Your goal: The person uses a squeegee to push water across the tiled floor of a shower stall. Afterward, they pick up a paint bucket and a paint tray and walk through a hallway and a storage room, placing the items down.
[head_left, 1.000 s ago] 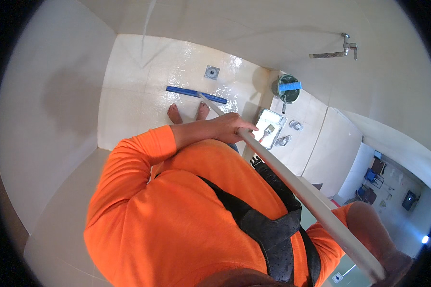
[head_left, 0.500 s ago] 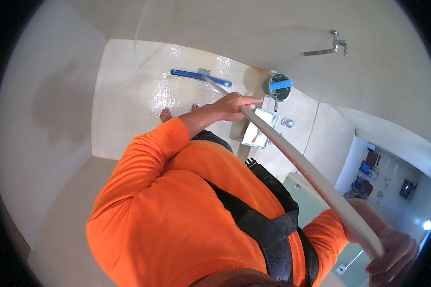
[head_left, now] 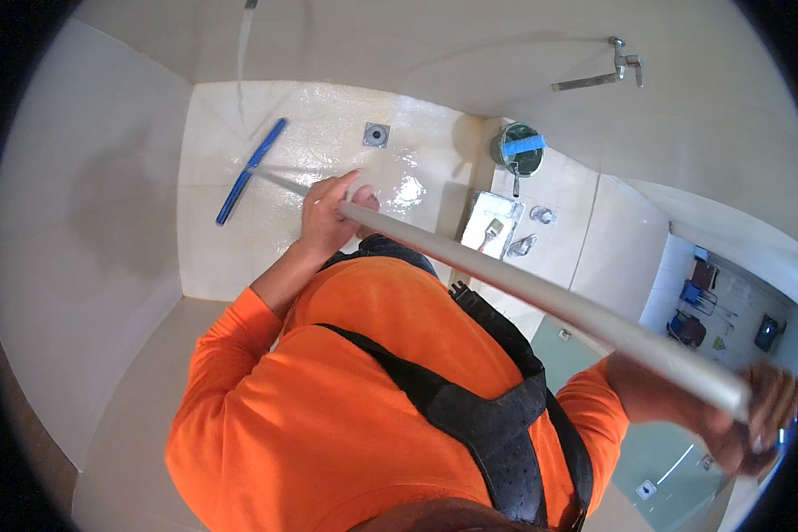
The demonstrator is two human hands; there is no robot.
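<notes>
I hold a long pale handle (head_left: pixel 523 288) with both hands. My left hand (head_left: pixel 326 215) grips it low down, over the wet tiled floor (head_left: pixel 328 142). My right hand (head_left: pixel 758 417) grips its top end at the lower right. At the handle's far end a blue squeegee blade (head_left: pixel 250 170) lies on the shiny wet tiles, slanted, near the left wall. My orange sleeves and a black harness fill the lower middle of the view.
A round floor drain (head_left: pixel 376 134) sits beyond the blade. A green bucket (head_left: pixel 517 152) with a blue handle stands at the right, beside a metal tray (head_left: pixel 489 220) with a brush. A wall tap (head_left: pixel 612 66) juts out above. Pale walls close in on the left.
The blue blade has swept left across the wet floor and turned from lying crosswise to slanting. My left hand moved left with the handle; my right hand stays on the top end.
</notes>
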